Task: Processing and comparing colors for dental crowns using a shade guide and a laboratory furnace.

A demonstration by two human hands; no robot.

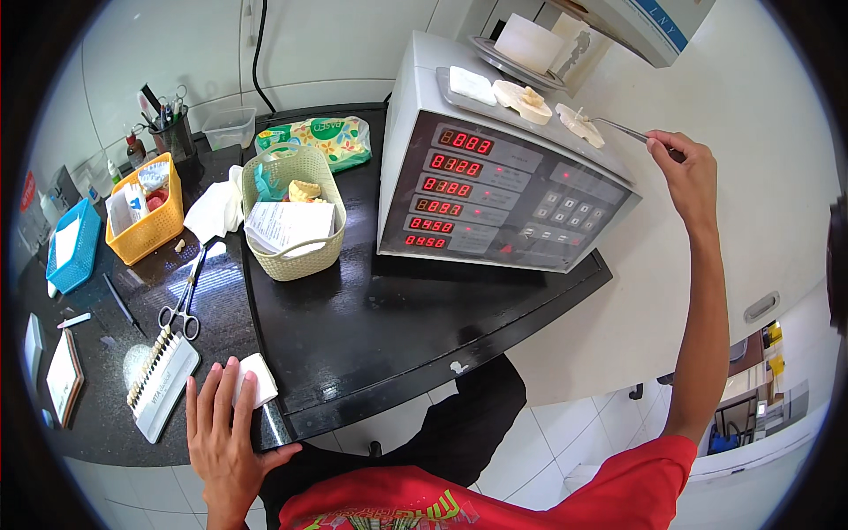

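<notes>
Overhead, the right hand [685,163] pinches metal tweezers [623,130] reaching left to the plaster cast [580,124].

1. I see a beige basket [296,221] holding papers on the black counter [389,327].
2. Left of it — a yellow basket [146,216] and a blue basket [72,246].
3. Scissors [183,305] lie near a tooth shade guide [163,380].

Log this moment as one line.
right hand: holds metal tool at plaster cast atop furnace | left hand: flat on white block, counter edge
</notes>
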